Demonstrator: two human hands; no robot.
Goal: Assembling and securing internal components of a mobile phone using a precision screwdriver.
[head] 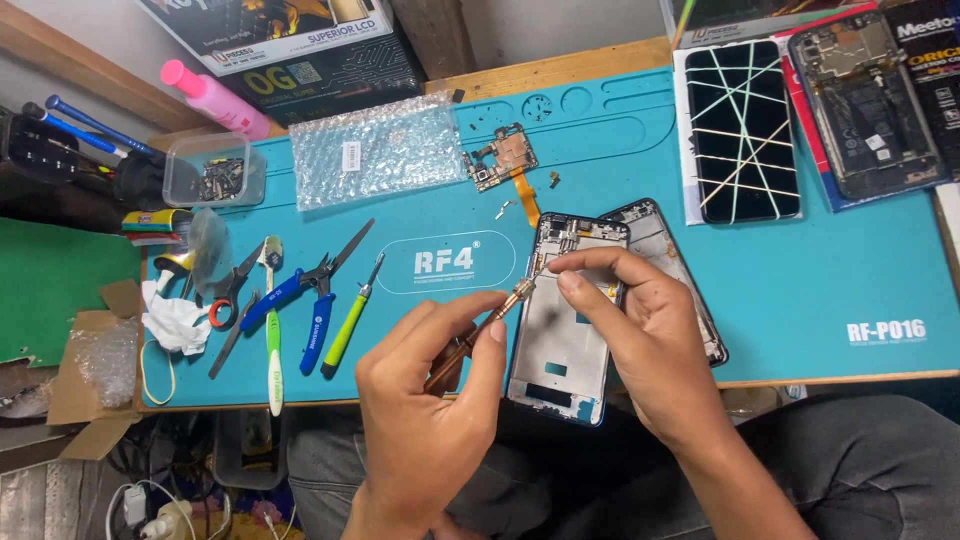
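Both hands at a phone frame (562, 330) on the blue mat (800, 270) — screwdriver (478, 335) in play.

Frame lies at the mat's near edge, a back cover (665, 250) just behind it, touching. Circuit board (502, 157) w/ orange flex sits farther back, bubble wrap (375, 150) to its left. Left side: pliers (312, 300), green-handled tool (350, 320), toothbrush (272, 330), scissors (232, 295), clear parts tub (212, 170), pink bottle (212, 97). Far right: cracked screen (742, 130) and an opened phone (868, 105). Dark printed box (300, 50) at top. Left hand (425, 410) curled shut round the screwdriver handle, tip angled up-right over the frame. Right hand (640, 340) arches over the frame, thumb and forefinger pinched at the tip — what they grip, can't tell.
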